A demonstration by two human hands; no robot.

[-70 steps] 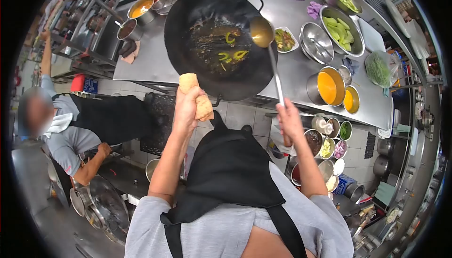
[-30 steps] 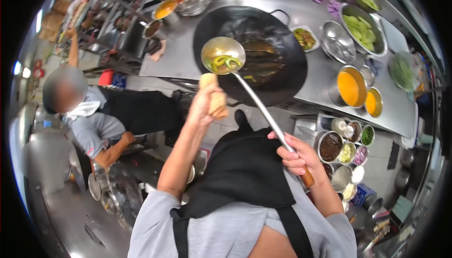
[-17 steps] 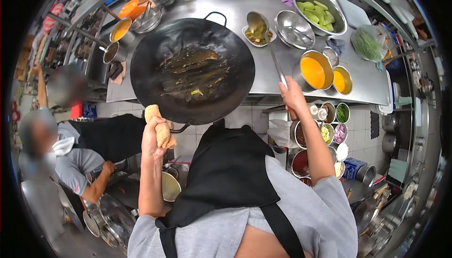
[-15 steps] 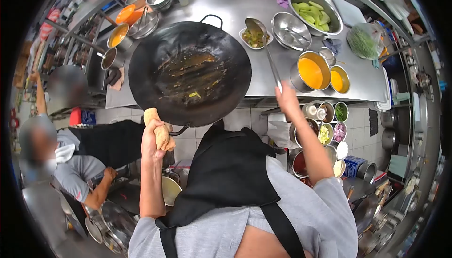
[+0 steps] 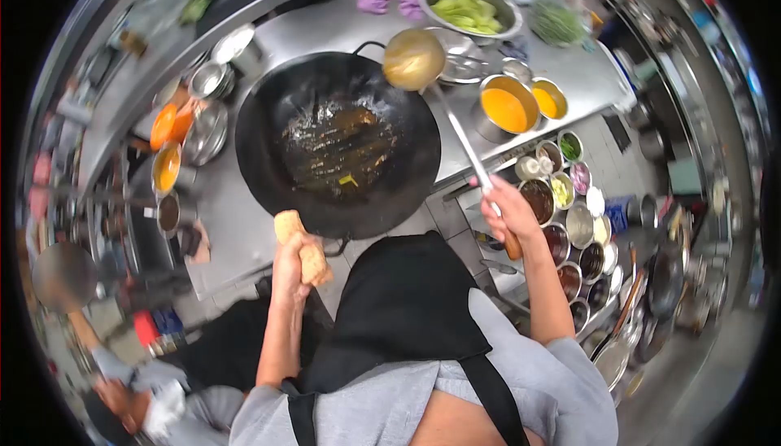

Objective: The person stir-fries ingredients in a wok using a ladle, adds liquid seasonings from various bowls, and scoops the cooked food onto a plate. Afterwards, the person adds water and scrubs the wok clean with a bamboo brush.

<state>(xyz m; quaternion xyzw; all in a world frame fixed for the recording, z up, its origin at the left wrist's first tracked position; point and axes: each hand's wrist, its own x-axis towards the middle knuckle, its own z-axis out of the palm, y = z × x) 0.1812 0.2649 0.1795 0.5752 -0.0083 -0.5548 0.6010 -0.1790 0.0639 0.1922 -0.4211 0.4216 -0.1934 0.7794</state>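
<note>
My left hand (image 5: 299, 265) is closed round a folded tan cloth (image 5: 313, 260) at the near rim of a large black wok (image 5: 268, 161). Oily brown residue and one small green piece lie in the wok. In my right hand (image 5: 511, 214) is the wooden-ended handle of a long metal ladle (image 5: 413, 60). The ladle's bowl, wet and yellowish, is raised over the wok's right rim, and blurred. It hides the place where the small white dish stood.
Right of the wok stand a bowl of green vegetables (image 5: 468, 13), two pots of orange liquid (image 5: 504, 111) and several ingredient tins (image 5: 579, 225). Metal bowls (image 5: 205, 133) are at left. A co-worker (image 5: 163, 401) is at lower left; purple cloths (image 5: 374, 1) lie at the back.
The ladle went from over the wok to the white dish, and is now lifted back toward the wok's rim. The view has turned. My left hand has kept hold of the cloth.
</note>
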